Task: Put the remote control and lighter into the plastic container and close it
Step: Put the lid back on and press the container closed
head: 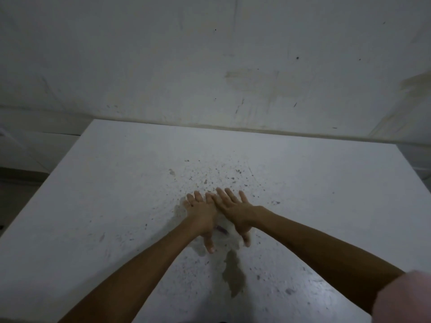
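A clear, whitish plastic container (231,240) sits on the white table (116,206), near the middle. Both my hands lie flat on top of it with fingers spread. My left hand (201,215) covers its left part, thumb pointing back toward me. My right hand (233,209) covers the right part, its fingers overlapping the left hand's fingertips. Between the two wrists a small purple object (221,229) shows through the plastic; I cannot tell whether it is the lighter. The remote control is not visible.
The table top is speckled with dark spots, and a brownish stain (234,276) lies just in front of the container. A stained white wall (233,66) runs along the table's far edge. A pink sleeve (405,297) shows at the bottom right.
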